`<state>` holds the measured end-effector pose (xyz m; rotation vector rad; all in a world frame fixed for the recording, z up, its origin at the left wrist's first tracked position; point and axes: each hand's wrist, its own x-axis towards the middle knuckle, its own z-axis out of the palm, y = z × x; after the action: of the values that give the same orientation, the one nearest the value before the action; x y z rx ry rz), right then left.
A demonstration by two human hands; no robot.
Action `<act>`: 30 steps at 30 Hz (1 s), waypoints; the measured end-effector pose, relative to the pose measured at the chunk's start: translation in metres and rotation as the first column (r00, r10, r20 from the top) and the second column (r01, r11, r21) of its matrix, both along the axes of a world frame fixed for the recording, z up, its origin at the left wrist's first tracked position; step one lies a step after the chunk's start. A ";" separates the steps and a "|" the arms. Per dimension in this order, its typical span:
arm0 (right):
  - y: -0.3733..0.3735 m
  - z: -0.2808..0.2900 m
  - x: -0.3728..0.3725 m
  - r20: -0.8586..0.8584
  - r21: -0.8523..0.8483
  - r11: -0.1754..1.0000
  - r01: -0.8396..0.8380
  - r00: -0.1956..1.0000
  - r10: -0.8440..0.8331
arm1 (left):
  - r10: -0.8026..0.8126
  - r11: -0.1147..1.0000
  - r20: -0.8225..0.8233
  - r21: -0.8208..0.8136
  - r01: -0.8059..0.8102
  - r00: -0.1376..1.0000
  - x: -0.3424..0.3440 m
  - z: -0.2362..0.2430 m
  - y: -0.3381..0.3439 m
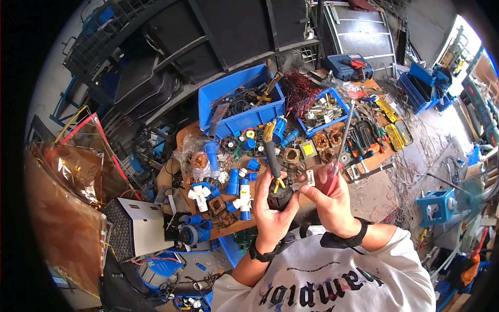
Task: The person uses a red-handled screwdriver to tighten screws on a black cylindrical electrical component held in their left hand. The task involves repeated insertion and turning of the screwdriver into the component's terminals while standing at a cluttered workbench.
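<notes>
My left hand [274,213] is closed around a dark, rounded plug-like part [280,196]. A short yellow wire [279,183] shows at its top. Rising from it is a thick black cable [272,156] with frayed yellowish strands at its far end. My right hand [331,203] grips a screwdriver [331,179] with a red translucent handle, its long shaft pointing up and away. Between that hand's thumb and fingers, beside the dark part, is a small whitish piece [310,178]; its kind is unclear. The two hands are close together above the bench's near edge.
Blue and white connectors [244,197] crowd the wooden bench [244,225] on the left. Behind stand a blue bin [228,127] of cables and a smaller blue tray [325,125] of metal parts. Hand tools [364,135] lie right, near a red drill [357,66] on a case.
</notes>
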<state>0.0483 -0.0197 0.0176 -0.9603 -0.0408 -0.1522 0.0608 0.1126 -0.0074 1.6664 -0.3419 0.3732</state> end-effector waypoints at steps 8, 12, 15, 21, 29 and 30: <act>0.002 0.008 -0.009 -0.019 0.034 0.998 -0.049 0.999 0.049 | -0.047 0.999 0.140 -0.021 0.050 0.989 0.000 -0.003 0.009; 0.003 0.018 -0.013 0.034 0.002 1.000 -0.028 0.999 0.028 | -0.141 0.965 0.093 -0.211 0.158 0.986 -0.002 0.005 0.005; -0.002 0.019 -0.013 0.083 -0.151 0.988 -0.042 0.995 0.055 | -0.212 0.945 0.033 -0.249 0.213 0.977 -0.002 0.008 0.007; -0.013 0.043 0.004 0.060 -0.116 0.970 -0.215 0.973 0.223 | -0.503 0.693 -0.227 -0.682 0.233 0.834 -0.007 0.024 0.014; -0.018 0.049 -0.001 0.001 -0.128 0.962 -0.243 0.970 0.245 | -0.730 0.412 -0.193 -0.890 0.197 0.656 -0.009 0.025 0.021; -0.018 0.053 -0.002 -0.003 -0.116 0.963 -0.242 0.970 0.244 | -0.736 0.405 -0.190 -0.893 0.198 0.649 -0.010 0.025 0.021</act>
<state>0.0468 -0.0380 0.0710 -1.0618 -0.1793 0.0723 0.0513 0.1334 0.0175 0.5795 -0.1452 -0.4295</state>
